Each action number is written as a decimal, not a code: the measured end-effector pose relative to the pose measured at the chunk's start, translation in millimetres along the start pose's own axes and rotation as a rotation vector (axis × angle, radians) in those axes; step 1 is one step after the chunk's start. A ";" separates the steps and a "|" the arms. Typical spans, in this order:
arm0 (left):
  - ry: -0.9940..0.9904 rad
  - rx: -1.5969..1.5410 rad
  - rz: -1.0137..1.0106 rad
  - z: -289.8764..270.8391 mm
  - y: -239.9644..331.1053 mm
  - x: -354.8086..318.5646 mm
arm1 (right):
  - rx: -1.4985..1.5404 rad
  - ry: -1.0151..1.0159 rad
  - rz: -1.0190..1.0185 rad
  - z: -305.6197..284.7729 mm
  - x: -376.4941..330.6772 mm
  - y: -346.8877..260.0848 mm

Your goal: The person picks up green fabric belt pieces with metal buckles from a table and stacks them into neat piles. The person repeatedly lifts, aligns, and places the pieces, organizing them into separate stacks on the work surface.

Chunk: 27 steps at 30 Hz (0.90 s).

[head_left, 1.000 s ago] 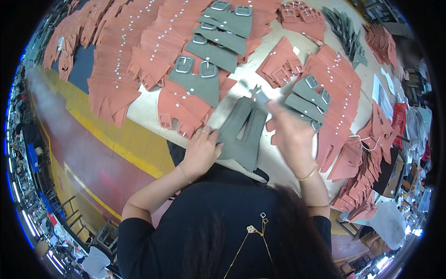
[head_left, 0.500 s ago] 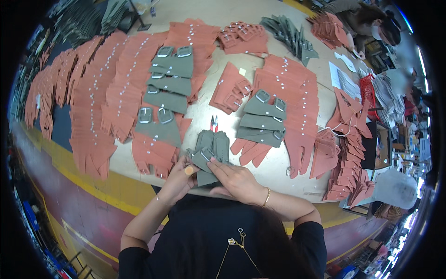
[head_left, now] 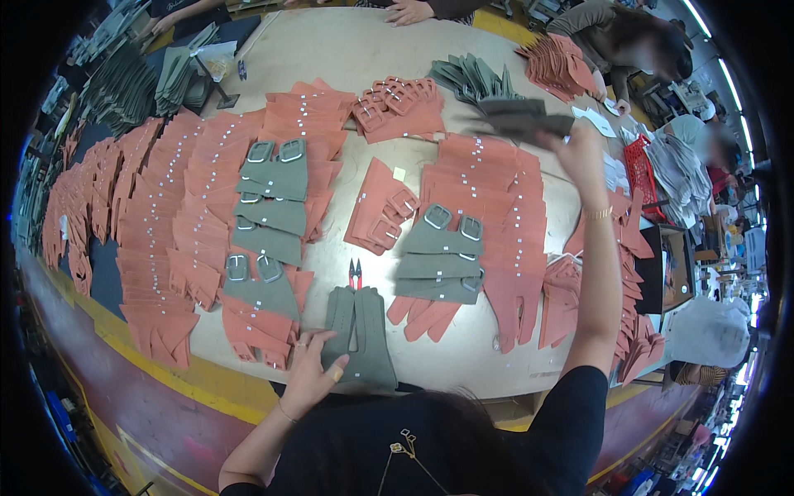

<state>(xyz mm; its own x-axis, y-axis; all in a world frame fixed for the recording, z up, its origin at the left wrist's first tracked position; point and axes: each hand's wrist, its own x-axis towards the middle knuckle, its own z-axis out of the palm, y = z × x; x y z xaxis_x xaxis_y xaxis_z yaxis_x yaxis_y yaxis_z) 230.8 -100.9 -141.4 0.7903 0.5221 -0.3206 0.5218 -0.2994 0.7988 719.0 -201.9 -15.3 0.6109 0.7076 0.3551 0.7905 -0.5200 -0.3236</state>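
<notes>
My left hand (head_left: pixel 313 369) rests flat, fingers spread, on the near edge of a small stack of grey-green fabric pieces (head_left: pixel 361 331) lying at the front of the table. My right hand (head_left: pixel 579 150) is stretched far out to the right rear and grips a few grey-green pieces (head_left: pixel 523 120) held above the table. A fanned pile of the same grey-green pieces (head_left: pixel 465 76) lies just beyond it. Small red-handled snips (head_left: pixel 355 274) lie just behind the near stack.
Rows of rust-red fabric pieces (head_left: pixel 165 240) cover the beige table (head_left: pixel 347 58), with grey-green buckled straps (head_left: pixel 269 217) and another buckled set (head_left: pixel 441 252) laid on them. Other people sit at the far side (head_left: pixel 612 37). A red basket (head_left: pixel 641 169) stands at right.
My right hand left the near stack and reached out to the far right, now holding grey-green pieces. My left hand stays on the near stack.
</notes>
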 end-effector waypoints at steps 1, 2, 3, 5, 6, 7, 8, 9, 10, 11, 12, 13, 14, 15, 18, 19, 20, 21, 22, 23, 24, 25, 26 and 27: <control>0.051 0.171 0.082 5.4 -1.1 0.9 | -0.116 0.023 0.017 -2.4 20.3 20.6; 0.009 0.093 0.013 9.4 -2.0 2.9 | -0.200 0.118 -0.066 1.4 44.3 39.9; 0.029 0.056 -0.016 11.7 -2.3 3.5 | -0.246 0.184 -0.075 5.7 66.6 59.5; 0.056 -0.005 -0.107 14.7 -2.5 5.1 | -0.329 0.314 -0.037 17.4 98.9 101.5; 0.057 0.000 -0.105 15.1 -3.8 7.3 | -0.348 0.386 -0.025 27.2 112.0 123.0; 0.059 0.005 -0.109 13.7 -6.2 8.8 | -0.367 0.478 -0.091 39.1 122.5 145.4; 0.061 0.016 -0.132 14.3 -8.5 8.6 | -0.207 0.467 -0.043 54.2 127.3 168.4; 0.063 -0.029 -0.115 16.5 -11.3 8.7 | -0.038 0.482 -0.135 73.3 130.0 189.9; 0.072 -0.067 -0.124 16.7 -16.0 10.0 | 0.010 0.441 -0.086 94.1 128.2 209.3; 0.093 -0.117 -0.158 16.2 -20.5 8.2 | 0.069 0.395 -0.065 118.2 121.8 225.4; 0.126 -0.159 -0.155 17.3 -24.5 8.1 | 0.205 0.254 -0.016 141.6 111.8 238.1; 0.143 -0.220 -0.210 17.8 -27.7 7.1 | -0.014 0.033 0.055 158.9 96.0 249.1; 0.148 -0.226 -0.200 16.1 -29.5 5.1 | -0.093 -0.026 -0.029 177.3 76.6 255.9; 0.124 -0.257 -0.257 14.0 -30.9 6.5 | -0.218 -0.116 0.000 183.6 67.6 262.5; 0.067 -0.172 -0.293 4.7 -27.5 7.3 | -0.243 -0.190 -0.109 187.5 54.5 272.7; 0.037 -0.164 -0.330 1.6 -24.8 8.0 | -0.208 -0.245 -0.089 188.2 50.9 273.5; 0.023 -0.165 -0.341 0.6 -22.6 8.3 | -0.225 -0.283 -0.091 185.5 51.2 274.1; 0.020 -0.170 -0.333 -0.9 -20.6 8.4 | -0.275 -0.273 -0.128 184.1 52.1 273.3; 0.021 -0.160 -0.307 -2.1 -19.3 7.2 | -0.278 -0.302 -0.119 183.9 51.1 271.3; 0.025 -0.168 -0.309 -2.0 -18.7 6.1 | -0.317 -0.285 -0.147 184.8 50.4 267.5; 0.045 -0.180 -0.284 -1.3 -19.3 5.0 | -0.360 -0.264 -0.168 185.9 48.4 261.9; 0.060 -0.189 -0.275 -0.3 -20.7 3.5 | -0.436 -0.266 -0.124 182.5 48.1 254.9; 0.069 -0.243 -0.277 1.0 -22.6 1.3 | -0.416 -0.257 -0.106 178.5 41.0 246.1; 0.081 -0.235 -0.237 2.6 -24.8 -0.8 | -0.332 -0.219 -0.144 174.5 35.0 234.3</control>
<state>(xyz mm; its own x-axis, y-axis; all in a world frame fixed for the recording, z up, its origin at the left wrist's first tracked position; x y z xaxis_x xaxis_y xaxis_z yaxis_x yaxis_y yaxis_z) 218.1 -96.0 -162.3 0.6232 0.6197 -0.4771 0.5921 0.0247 0.8055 917.9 -215.4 -231.7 0.4974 0.8507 0.1698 0.8604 -0.5089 0.0288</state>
